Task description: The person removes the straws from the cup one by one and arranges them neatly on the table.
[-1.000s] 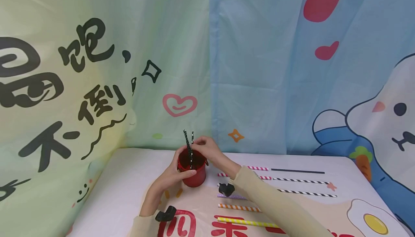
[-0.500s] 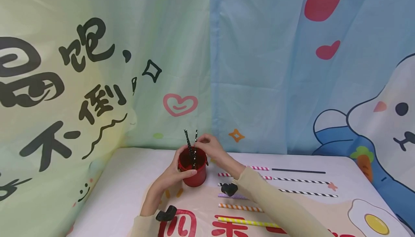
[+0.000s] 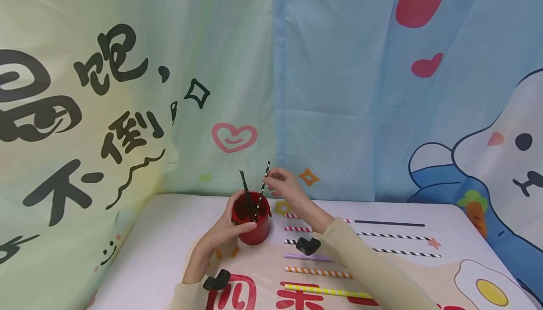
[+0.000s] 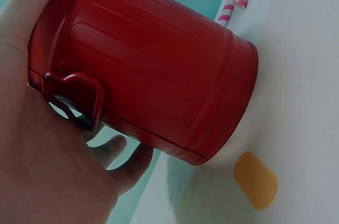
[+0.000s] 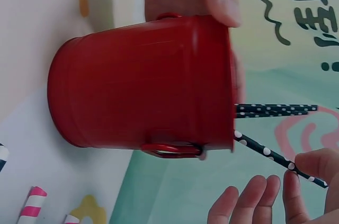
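A small red metal bucket [image 3: 254,235] with side handles stands upright on the table. My left hand [image 3: 225,231] grips it round the left side, the thumb near the front of the rim. In the left wrist view, the palm of the left hand [image 4: 53,166] lies close to a handle. Above the rim my right hand [image 3: 290,191] pinches a black straw with white dots [image 5: 265,151], its lower end inside the bucket and its upper part leaning right. Black straws with small white dots [image 5: 275,110] lean inside the bucket, their lower ends hidden by its wall.
Rows of straws lie on the table at the right: pink-striped [image 3: 297,229], plain black [image 3: 390,224], black-and-white striped [image 3: 394,237], purple [image 3: 307,257], orange-striped [image 3: 318,272] and yellow-striped [image 3: 326,292]. My right forearm covers some of them. A printed curtain [image 3: 331,88] hangs behind the table.
My right hand has moved right and slightly up, drawing the dotted straw's top to the right, away from the other straws. The left hand and bucket have stayed in place.
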Demonstrator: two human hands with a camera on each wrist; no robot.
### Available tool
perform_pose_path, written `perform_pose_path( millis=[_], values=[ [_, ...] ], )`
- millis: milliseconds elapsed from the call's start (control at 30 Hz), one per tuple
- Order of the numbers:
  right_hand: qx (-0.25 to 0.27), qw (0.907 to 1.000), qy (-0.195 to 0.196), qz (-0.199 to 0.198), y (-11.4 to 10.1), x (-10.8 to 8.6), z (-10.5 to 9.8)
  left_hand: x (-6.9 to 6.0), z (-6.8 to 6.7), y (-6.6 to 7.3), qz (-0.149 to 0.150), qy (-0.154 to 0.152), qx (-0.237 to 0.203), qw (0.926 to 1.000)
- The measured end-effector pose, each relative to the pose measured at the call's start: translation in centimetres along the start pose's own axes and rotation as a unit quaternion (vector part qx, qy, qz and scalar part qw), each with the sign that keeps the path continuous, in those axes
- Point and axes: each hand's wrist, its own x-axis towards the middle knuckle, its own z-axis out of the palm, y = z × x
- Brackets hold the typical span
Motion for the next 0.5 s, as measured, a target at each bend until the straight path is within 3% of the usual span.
perform_pose_path(
  millis=[500],
  values=[
    [0.048,0.9988,0.009,-0.008,-1.3,-1.1,-1.7,0.0,0.0,0.0,-0.010,0.002,0.007,0.9999]
  ],
)
